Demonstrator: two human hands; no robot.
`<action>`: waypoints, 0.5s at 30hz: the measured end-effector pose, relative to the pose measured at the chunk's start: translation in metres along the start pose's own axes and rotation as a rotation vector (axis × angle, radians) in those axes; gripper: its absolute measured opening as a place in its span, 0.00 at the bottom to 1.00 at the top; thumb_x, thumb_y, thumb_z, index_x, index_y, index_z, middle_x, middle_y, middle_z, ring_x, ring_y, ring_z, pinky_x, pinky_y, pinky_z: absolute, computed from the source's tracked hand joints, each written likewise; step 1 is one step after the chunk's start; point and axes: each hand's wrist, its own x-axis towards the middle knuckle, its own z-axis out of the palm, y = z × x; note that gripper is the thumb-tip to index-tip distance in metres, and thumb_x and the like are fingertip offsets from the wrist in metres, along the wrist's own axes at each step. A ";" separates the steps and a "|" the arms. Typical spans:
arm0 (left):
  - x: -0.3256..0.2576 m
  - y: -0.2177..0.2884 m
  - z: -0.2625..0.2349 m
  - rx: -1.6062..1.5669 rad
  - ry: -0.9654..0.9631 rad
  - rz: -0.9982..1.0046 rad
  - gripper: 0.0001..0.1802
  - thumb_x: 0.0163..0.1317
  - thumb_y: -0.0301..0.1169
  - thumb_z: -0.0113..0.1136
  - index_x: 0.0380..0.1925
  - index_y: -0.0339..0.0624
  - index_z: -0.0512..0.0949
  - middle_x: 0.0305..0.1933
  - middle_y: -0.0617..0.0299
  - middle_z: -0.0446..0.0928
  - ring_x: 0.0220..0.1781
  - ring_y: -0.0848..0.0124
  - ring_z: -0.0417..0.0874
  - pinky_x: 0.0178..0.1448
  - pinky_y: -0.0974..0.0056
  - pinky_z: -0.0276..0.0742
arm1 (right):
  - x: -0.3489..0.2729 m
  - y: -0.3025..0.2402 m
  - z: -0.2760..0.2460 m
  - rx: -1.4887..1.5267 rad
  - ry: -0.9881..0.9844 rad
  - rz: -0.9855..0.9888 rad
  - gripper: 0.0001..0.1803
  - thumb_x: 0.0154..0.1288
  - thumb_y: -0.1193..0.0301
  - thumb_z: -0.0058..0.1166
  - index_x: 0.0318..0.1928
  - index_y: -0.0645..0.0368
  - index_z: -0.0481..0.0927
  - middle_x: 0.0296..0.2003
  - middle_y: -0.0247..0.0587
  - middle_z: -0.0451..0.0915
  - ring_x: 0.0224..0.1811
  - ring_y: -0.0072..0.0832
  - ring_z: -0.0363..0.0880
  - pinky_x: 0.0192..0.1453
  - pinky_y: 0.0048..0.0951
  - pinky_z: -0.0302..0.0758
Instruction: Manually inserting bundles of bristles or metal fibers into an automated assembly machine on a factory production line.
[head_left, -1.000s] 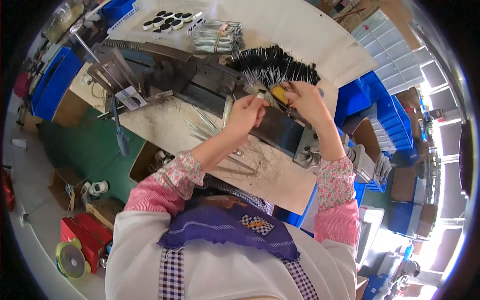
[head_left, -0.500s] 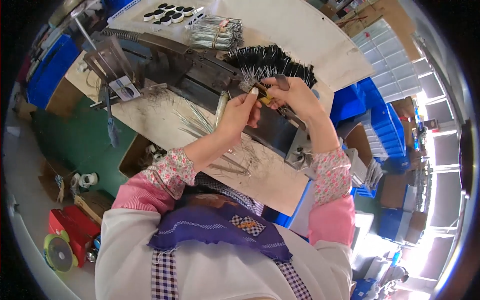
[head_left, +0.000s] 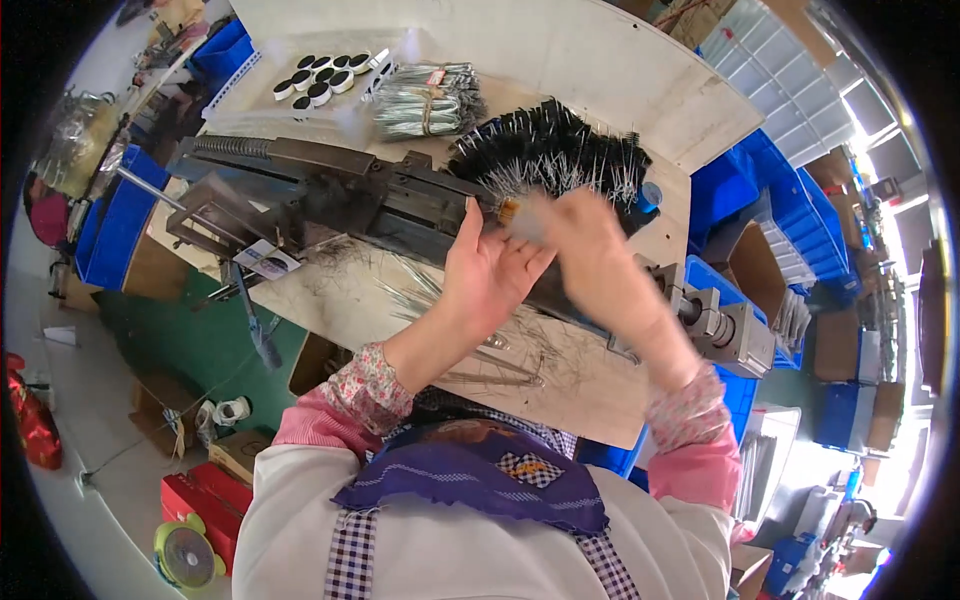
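Note:
My left hand (head_left: 488,280) is held palm up over the dark metal machine (head_left: 350,205), thumb raised and fingers loosely stretched, holding nothing. Close beside it on the right, my right hand (head_left: 595,255) is smeared by motion and grips a flat grey piece (head_left: 530,222). A small yellow part (head_left: 508,210) shows at that piece's far left edge; I cannot tell if they are joined. Just beyond the hands lies a heap of black-bristled wire brushes (head_left: 560,145), their bare wire ends toward me. Loose wires (head_left: 415,285) lie near my left wrist.
A tied bundle of silver wires (head_left: 425,105) lies behind the machine. To its left, a white tray (head_left: 225,105) holds several white rolls with black tops (head_left: 320,92). Blue bins (head_left: 750,180) stand at right; a grey motor-like block (head_left: 735,340) juts out at the machine's right end.
My left hand has let go and opened beside the right. My right hand has turned over, bringing the grey piece down and left. The whole view has shifted, revealing the machine's right end.

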 end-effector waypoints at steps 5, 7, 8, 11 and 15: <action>-0.012 -0.001 -0.002 0.010 -0.012 -0.002 0.35 0.71 0.57 0.33 0.58 0.34 0.65 0.61 0.53 0.68 0.64 0.64 0.69 0.72 0.59 0.59 | 0.012 0.004 -0.005 0.430 0.106 0.322 0.14 0.52 0.81 0.56 0.41 0.62 0.82 0.32 0.46 0.77 0.34 0.40 0.78 0.41 0.33 0.74; -0.013 0.000 -0.004 0.007 -0.001 0.013 0.35 0.71 0.56 0.33 0.59 0.33 0.64 0.61 0.53 0.68 0.64 0.64 0.68 0.72 0.59 0.59 | 0.013 0.011 -0.004 0.321 0.107 0.296 0.08 0.53 0.78 0.60 0.36 0.63 0.84 0.28 0.44 0.78 0.28 0.38 0.78 0.35 0.31 0.74; -0.012 -0.001 -0.005 0.020 0.002 0.020 0.35 0.71 0.56 0.34 0.59 0.33 0.64 0.61 0.54 0.68 0.65 0.64 0.68 0.73 0.59 0.59 | 0.013 0.013 -0.003 0.313 0.071 0.282 0.08 0.52 0.78 0.60 0.36 0.63 0.84 0.28 0.43 0.78 0.28 0.38 0.78 0.34 0.31 0.73; -0.011 -0.002 -0.013 0.042 -0.061 0.047 0.32 0.71 0.54 0.37 0.59 0.36 0.65 0.60 0.57 0.68 0.65 0.66 0.67 0.72 0.60 0.60 | 0.018 0.011 0.001 0.320 0.010 0.285 0.08 0.53 0.76 0.60 0.36 0.60 0.84 0.28 0.40 0.77 0.29 0.38 0.77 0.36 0.32 0.71; -0.011 -0.004 -0.010 0.090 -0.040 0.069 0.32 0.71 0.54 0.37 0.59 0.36 0.64 0.61 0.56 0.68 0.66 0.66 0.67 0.72 0.60 0.60 | 0.025 0.009 0.009 0.142 0.077 0.132 0.07 0.53 0.74 0.60 0.35 0.54 0.84 0.25 0.35 0.75 0.31 0.35 0.75 0.43 0.34 0.66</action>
